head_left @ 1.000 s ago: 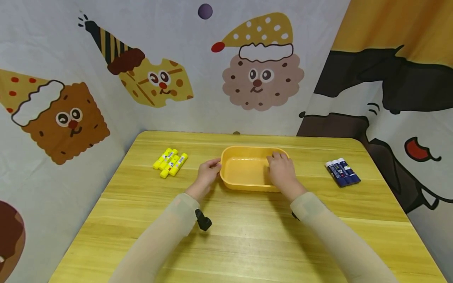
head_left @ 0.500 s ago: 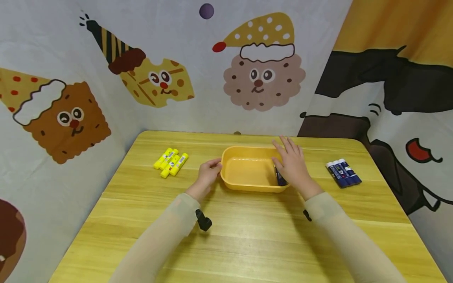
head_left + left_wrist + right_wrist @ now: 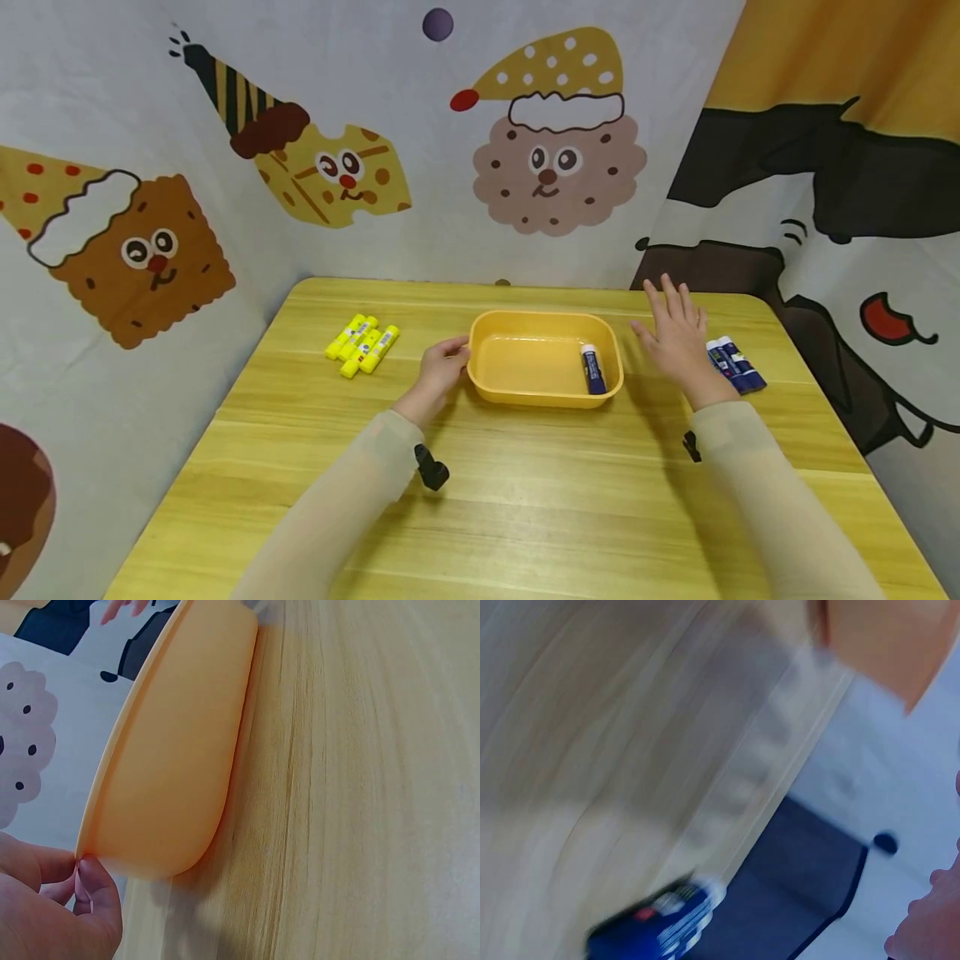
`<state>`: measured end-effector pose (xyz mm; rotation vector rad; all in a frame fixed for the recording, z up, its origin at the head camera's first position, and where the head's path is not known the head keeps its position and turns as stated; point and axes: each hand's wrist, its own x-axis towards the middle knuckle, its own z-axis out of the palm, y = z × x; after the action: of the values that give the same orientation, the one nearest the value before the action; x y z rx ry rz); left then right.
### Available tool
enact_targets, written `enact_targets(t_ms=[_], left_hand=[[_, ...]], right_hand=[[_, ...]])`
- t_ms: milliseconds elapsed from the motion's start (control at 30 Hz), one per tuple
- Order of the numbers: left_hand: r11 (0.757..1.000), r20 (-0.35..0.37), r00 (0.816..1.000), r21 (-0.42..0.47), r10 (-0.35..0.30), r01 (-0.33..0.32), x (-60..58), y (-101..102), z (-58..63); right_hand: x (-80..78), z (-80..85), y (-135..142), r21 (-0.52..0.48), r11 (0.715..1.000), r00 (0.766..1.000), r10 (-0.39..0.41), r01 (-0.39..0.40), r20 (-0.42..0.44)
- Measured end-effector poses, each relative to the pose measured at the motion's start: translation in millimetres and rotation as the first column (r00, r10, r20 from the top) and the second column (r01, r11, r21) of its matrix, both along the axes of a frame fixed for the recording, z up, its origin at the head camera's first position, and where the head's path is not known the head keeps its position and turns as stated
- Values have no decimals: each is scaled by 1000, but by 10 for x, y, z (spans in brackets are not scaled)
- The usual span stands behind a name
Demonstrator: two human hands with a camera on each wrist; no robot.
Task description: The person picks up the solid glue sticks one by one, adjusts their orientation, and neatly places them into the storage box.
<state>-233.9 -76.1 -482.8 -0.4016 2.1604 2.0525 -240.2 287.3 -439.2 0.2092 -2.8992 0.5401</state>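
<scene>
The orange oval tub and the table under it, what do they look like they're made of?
The orange oval tub looks like moulded plastic: one even colour, rounded rim, a smooth and slightly glossy wall. The yellow table shows wood grain in long planks with a soft sheen, so it is varnished wood or a wood-look laminate; the pictures cannot settle which.

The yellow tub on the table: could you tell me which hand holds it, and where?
The left hand holds the yellow tub by its left rim; the right hand holds nothing.

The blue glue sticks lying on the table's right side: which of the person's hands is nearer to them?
Right. The right hand hovers open just beside the blue glue sticks; the left hand holds the yellow tray's far-side rim.
</scene>
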Motion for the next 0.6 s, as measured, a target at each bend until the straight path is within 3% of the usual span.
enact_targets(t_ms=[267,600], left_hand=[[1000,5,1000,6,5,-5,-10,2,-8],[1000,3,1000,-5,-6,6,0,3,1]], right_hand=[[60,-9,491,-36,998,997,-55,57,63],[111,-163,997,-35,991,982,-121,127,147]])
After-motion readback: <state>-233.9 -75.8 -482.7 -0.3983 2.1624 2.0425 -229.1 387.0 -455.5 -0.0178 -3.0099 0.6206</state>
